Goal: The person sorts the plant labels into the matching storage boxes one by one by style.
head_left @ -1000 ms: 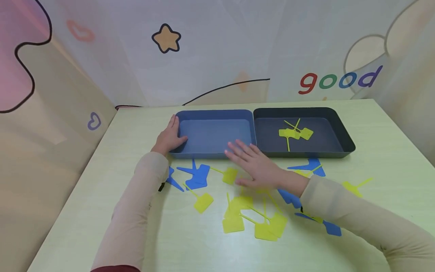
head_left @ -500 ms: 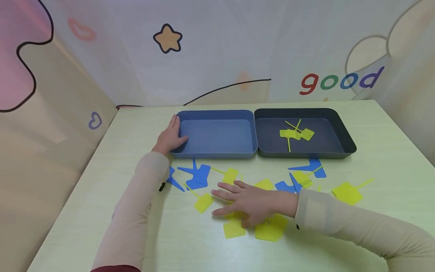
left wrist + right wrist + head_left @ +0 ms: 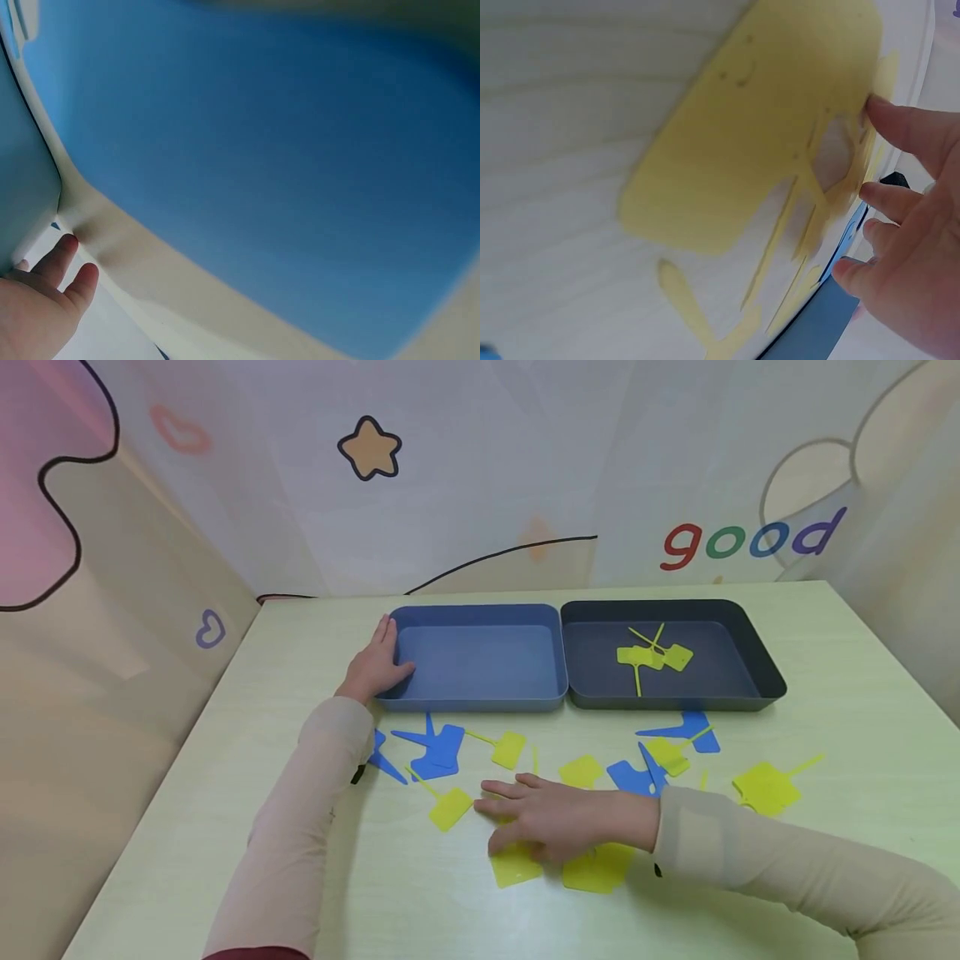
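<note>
My left hand (image 3: 371, 668) holds the left wall of a blue tray (image 3: 480, 660), its thumb over the rim and the other fingers along the outside. Low over a cluster of flat yellow plant labels (image 3: 516, 867) lies my right hand (image 3: 555, 817), fingers spread and slightly bent. In the right wrist view, its thumb and fingertips touch or nearly touch the edge of overlapping yellow labels (image 3: 742, 135); no grip shows. The hand hides part of the cluster. Several yellow labels (image 3: 645, 657) lie in the dark tray (image 3: 675, 702) beside the blue one, whose inside holds nothing.
Blue labels (image 3: 438, 747) lie before the blue tray, more blue ones (image 3: 633, 777) at right. Single yellow labels (image 3: 450, 808) are scattered around, with a stack (image 3: 767, 787) farther right. A printed curtain (image 3: 480, 485) hangs behind the table.
My right hand has come back from near the trays, down onto the yellow labels, and its thumb has drawn closer to the fingers. My left hand stays on the blue tray.
</note>
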`<state>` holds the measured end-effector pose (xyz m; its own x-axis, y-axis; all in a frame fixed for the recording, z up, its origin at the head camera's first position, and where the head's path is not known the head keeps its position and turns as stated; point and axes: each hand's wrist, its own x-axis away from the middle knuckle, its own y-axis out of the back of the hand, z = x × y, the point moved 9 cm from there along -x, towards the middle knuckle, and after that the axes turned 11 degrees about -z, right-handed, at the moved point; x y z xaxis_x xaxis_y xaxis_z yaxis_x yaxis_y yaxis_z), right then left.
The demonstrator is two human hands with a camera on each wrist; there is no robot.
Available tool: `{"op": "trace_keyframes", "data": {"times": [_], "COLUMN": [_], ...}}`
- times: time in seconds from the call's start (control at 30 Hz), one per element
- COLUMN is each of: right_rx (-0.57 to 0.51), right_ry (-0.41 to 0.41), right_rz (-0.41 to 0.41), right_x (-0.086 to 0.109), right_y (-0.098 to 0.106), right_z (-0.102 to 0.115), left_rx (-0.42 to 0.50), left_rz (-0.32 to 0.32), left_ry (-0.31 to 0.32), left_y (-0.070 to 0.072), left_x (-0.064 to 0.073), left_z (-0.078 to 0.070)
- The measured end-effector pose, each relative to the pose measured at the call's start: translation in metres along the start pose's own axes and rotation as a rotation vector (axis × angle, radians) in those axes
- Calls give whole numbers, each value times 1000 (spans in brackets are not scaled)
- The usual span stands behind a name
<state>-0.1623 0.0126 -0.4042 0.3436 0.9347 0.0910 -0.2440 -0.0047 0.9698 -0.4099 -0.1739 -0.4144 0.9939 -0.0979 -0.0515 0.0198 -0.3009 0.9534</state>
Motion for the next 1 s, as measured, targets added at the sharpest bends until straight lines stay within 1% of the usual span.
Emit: {"op": "trace_keyframes", "data": {"times": [0.1, 0.2, 0.37, 0.53, 0.67, 0.77, 0.87, 1.0], "right_rx": [-25, -27, 3, 31, 43, 50, 12, -74], "right_ry": [-51, -86, -96, -78, -64, -75, -115, -150], "right_rz": [14, 28, 29, 2, -56, -92, -86, -64], "right_x": [0, -1, -3, -5, -5, -5, -4, -3], "right_y": [-1, -2, 0, 4, 7, 9, 7, 4], "right_z": [-4, -7, -8, -7, -7, -10, -14, -19], "left_rx": [2, 3, 2, -2, -6, -7, -7, -7], "left_rz": [0, 2, 4, 1, 4, 7, 7, 7], "left_ry": [-2, 1, -3, -4, 1, -1, -3, 1], "left_y": [0, -1, -2, -1, -1, -1, -1, -1], "left_x": [0, 0, 0, 0, 0, 0, 0, 0], "left_z": [0, 0, 0, -1, -1, -1, -1, 0]}}
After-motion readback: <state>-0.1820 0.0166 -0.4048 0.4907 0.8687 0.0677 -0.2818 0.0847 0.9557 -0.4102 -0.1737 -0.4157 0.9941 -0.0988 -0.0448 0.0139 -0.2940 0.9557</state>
